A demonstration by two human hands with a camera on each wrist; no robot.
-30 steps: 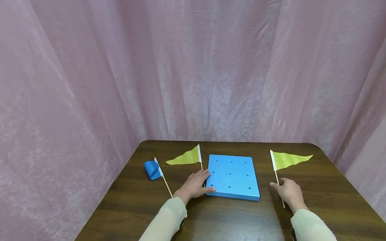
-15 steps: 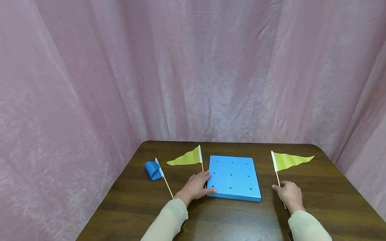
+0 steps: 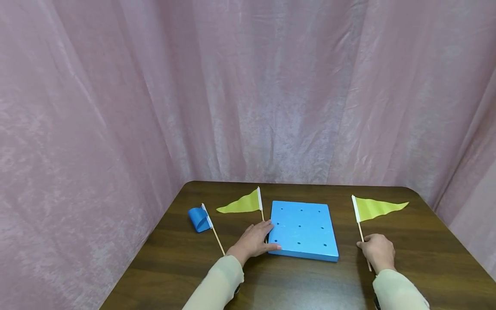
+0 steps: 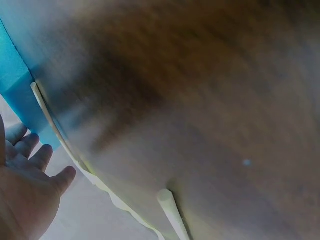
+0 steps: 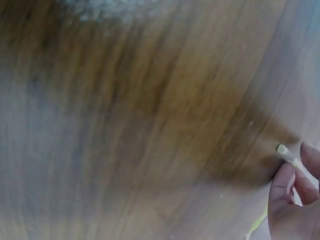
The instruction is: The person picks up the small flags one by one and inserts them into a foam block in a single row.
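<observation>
Wooden stick first: my right hand (image 3: 377, 253) lies over the lower part of the stick of the right yellow flag (image 3: 377, 208), fingers curled round it against the table (image 3: 426, 258). The right wrist view confirms this, showing fingertips (image 5: 285, 182) closed about the stick's blunt end; the rest of that view is blurred wood grain. The flag itself lies flat, its pennant pointing right, well apart from the board.

My left hand (image 3: 255, 242) rests with fingers straight and relaxed on the near left corner of the blue peg board (image 3: 303, 230), thumb along its front edge. It holds nothing. In the left wrist view the same hand (image 4: 25, 195) appears open beside the blue edge of the board and a thin stick; focus is poor there.

The board lies flat at the table's centre and shows a grid of small round holes, all vacant. Just beside its left edge lies the left yellow flag (image 3: 241, 204), its stick running under or next to my left fingers; I cannot tell which. Further left lies a blue flag (image 3: 198, 218), its cloth rolled at the top of its stick. Pink curtain (image 3: 248, 86) closes the scene on all sides.

Step in hand, as I judge it: securing the right flag by its stick while the other hand steadies the board. The next move calls for lifting the stick clear, turning it upright, and aligning its lower tip over one hole. The tip is narrow and the holes small, so alignment needs care.
</observation>
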